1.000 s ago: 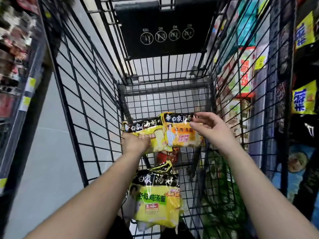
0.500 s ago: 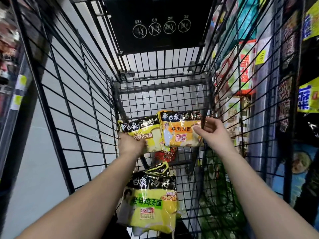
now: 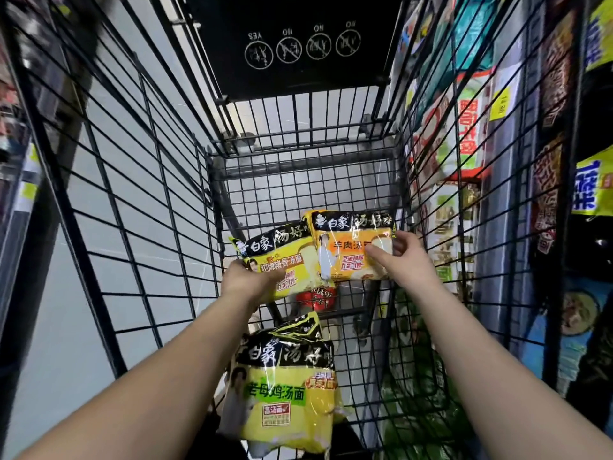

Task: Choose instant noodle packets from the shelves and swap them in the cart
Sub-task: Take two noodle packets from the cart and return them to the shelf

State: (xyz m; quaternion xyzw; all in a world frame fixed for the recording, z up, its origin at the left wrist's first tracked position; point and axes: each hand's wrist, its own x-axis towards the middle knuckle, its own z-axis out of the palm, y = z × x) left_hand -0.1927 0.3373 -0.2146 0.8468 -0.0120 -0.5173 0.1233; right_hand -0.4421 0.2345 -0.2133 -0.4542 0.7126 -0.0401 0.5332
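Holding inside cart (image 3: 149,194): left hand (image 3: 245,282) yellow packet (image 3: 282,257), right hand (image 3: 403,260) orange packet (image 3: 345,247); green-label packet (image 3: 288,393) below.

Inside the black wire cart (image 3: 139,207), a yellow noodle packet (image 3: 282,260) is gripped by the left hand (image 3: 245,280), an orange packet (image 3: 348,247) by the right hand (image 3: 401,257); a third packet (image 3: 288,393) is seen below.

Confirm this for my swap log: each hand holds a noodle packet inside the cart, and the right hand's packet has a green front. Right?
Wrong colour: the head view shows the right hand gripping an orange-fronted packet, not green. The left hand does hold a yellow packet inside the cart.
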